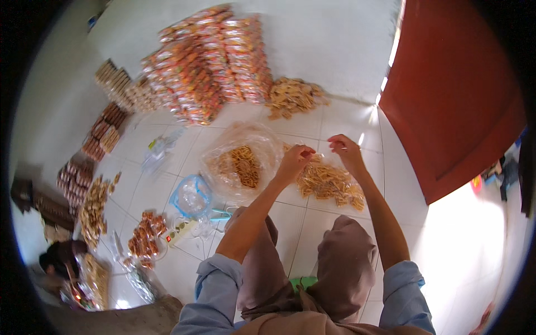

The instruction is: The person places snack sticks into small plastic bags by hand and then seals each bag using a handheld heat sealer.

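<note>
Both hands are raised in front of me over small clear packets of stick-shaped snacks (331, 184) on the tiled floor. My left hand (296, 161) has its fingertips and thumb together; whether something thin and clear is between them cannot be told. To its right, my right hand (345, 151) has bent fingers, blurred, and what it may hold is unclear. Left of the hands, a large clear plastic bag (217, 167) lies spread with loose brown snack sticks (247, 167) inside. A blue-rimmed plastic container (190, 197) stands beside that bag, near a light blue tool (221, 215), perhaps a hand sealer.
Stacked snack packs (209, 67) lean on the wall, beside a heap of flat packets (295, 96). A power strip (181, 233) with cables and reddish packets (146, 236) lie at left. Another person (65, 259) is at lower left. A red door (456, 92) stands at right.
</note>
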Tool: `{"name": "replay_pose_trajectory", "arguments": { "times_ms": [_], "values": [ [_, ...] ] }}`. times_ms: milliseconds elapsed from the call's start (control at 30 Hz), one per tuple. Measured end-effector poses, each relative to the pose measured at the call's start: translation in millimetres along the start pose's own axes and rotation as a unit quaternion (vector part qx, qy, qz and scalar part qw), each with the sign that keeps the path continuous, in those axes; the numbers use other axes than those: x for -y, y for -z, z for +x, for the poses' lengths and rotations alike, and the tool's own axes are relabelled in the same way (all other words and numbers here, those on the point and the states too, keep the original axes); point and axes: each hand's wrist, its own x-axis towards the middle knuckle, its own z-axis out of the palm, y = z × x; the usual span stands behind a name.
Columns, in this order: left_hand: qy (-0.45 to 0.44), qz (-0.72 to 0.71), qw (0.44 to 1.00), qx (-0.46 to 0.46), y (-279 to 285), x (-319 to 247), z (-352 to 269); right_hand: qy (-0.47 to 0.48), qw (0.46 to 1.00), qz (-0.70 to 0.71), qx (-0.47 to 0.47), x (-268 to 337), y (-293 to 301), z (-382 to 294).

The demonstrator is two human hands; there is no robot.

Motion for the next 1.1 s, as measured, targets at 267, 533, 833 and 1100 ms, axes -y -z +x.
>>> {"name": "replay_pose_trajectory", "arguments": {
  "times_ms": [267,533,833,1100],
  "values": [
    [0.125,0.079,0.978,-0.149,129.8,27.9,-90.4,0.289,0.884,-0.231,0.286,106.4,-158.8,-29.2],
    [0.181,0.186,0.953,-0.158,164.4,-43.7,-125.1,0.062,0.865,-0.175,0.467,28.9,-231.1,-33.5],
    [0.31,0.203,0.911,-0.181,242.0,-91.8,-184.0,0.053,0.744,-0.106,0.658,13.0,-342.3,-7.7],
    [0.393,0.192,0.882,-0.175,326.3,-41.7,-220.1,0.059,0.816,-0.01,0.575,3.4,-457.6,21.2]
  ]
}}
